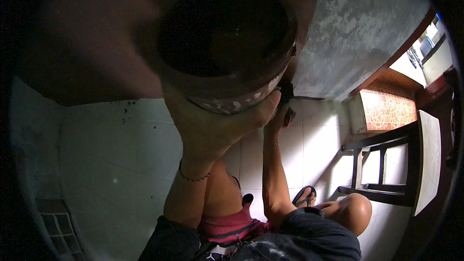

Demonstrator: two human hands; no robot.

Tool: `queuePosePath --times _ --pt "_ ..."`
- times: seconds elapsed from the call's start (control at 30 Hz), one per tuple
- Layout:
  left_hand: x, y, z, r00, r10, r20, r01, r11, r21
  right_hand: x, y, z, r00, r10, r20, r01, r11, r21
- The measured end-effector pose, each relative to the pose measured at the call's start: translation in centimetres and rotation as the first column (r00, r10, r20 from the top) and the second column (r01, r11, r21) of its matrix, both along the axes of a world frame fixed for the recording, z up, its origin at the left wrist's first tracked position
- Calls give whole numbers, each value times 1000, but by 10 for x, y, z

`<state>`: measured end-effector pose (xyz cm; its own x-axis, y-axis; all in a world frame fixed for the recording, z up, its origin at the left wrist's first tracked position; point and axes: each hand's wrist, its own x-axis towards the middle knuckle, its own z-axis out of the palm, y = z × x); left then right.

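Note:
A round brown pot (212, 84) with a dark opening fills the upper middle, close to me. Pale patches show on its lower side. My left hand (212, 121) is wrapped round its near side and underside, with the thumb stretched to the right. A braided band circles the left wrist. Farther down and to the right, my right hand (286, 116) is closed, partly hidden behind the pot and the left thumb. A dark object (286, 91) shows just above its fingers, too shadowed to make out. The pot's inside is too dark to read.
A reddish-brown wall (106, 43) and a grey patchy wall (357, 29) stand ahead. On the right are a wooden stool (427, 159) lying on its side and an orange tiled step (389, 110). My bent knee (355, 210) and sandalled foot (305, 197) rest above pale floor tiles.

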<state>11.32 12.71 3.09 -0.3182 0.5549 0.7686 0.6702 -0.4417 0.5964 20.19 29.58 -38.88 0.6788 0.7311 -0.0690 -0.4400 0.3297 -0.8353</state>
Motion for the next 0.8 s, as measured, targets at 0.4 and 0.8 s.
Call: queuePosePath --times 0.4,0.8 --pt "7 3 1 986 -4 167 25 992 -121 1 -3 14 986 150 73 -151 989 3" --pt "10 -2 4 969 -69 237 102 986 -130 10 -10 35 956 288 -61 -288 958 8"
